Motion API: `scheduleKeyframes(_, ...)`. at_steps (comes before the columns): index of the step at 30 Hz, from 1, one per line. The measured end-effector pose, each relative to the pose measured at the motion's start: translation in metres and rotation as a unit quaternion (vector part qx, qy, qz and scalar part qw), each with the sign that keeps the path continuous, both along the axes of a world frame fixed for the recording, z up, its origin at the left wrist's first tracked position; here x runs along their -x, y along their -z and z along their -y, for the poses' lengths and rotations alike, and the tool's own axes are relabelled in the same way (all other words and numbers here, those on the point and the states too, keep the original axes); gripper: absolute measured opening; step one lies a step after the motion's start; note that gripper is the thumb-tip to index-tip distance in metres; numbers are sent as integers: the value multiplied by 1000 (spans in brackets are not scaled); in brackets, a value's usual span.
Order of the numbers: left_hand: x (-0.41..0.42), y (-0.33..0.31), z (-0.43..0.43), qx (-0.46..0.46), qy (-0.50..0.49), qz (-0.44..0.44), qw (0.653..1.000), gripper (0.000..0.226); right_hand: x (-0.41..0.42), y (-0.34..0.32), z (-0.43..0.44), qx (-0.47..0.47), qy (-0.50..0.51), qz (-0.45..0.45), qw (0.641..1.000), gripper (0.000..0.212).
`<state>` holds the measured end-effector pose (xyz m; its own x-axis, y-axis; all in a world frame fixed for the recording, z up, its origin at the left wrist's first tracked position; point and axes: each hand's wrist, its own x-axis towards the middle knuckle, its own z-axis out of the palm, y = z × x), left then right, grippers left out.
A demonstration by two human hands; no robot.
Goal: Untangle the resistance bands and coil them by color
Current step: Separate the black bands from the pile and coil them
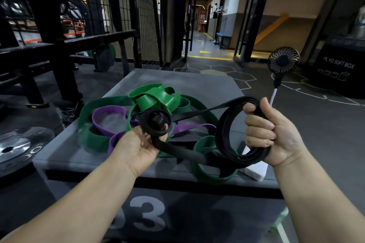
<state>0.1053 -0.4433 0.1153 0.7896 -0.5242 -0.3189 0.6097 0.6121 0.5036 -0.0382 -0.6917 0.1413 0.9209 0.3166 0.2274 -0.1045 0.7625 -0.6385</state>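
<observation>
**Item:** black band, part-wound, lifted just above the grey plyo box, at the near right of the heap.

**Rest of lot:** bright green band, dark green bands and purple band, interlaced on the box top; none coiled yet.

**Hazards, as judged**
- Snagging: one black strand drawn taut from the top of the large coil leftward into the heap, its path lost near the bright green band. Further winding is likely to drag green and purple loops along, or to tighten the tangle.
- Springing open: several stiff turns bunched in a single fist, liable to burst back onto the heap if the grip slackens.
- Unrolling: small black roll resting high on the fingers with little support, apt to loosen or drop.
- Sliding off: dark green loop lying at the near right edge of the box, easily pulled over by a tug.
- Knocking: handheld fan upright just beyond the fist, within reach of a whipping strand.

**Left hand:** palm up, reaching in from near left, fingers cupped round the small roll; black tail running across the palm toward the large coil. Cannot tell whether roll and coil are one band.

**Right hand:** clenched tight round the bundled turns, thumb uppermost, coil standing upright to the left of the knuckles.
</observation>
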Motion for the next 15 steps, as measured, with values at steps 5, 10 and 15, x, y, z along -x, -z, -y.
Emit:
scheduleKeyframes(5, 10, -2, -11, -71, 104, 58, 990, 61, 6, -5, 11, -11, 26, 16, 999, 48)
scheduleKeyframes(10, 16, 0, -13, -148, 190, 187, 952, 33, 17, -12, 22, -25, 49, 28, 998, 50)
scheduleKeyframes(15, 4, 7, -18, -310, 231, 343, 856, 34, 27, -19, 22, -30, 48, 35, 998, 43)
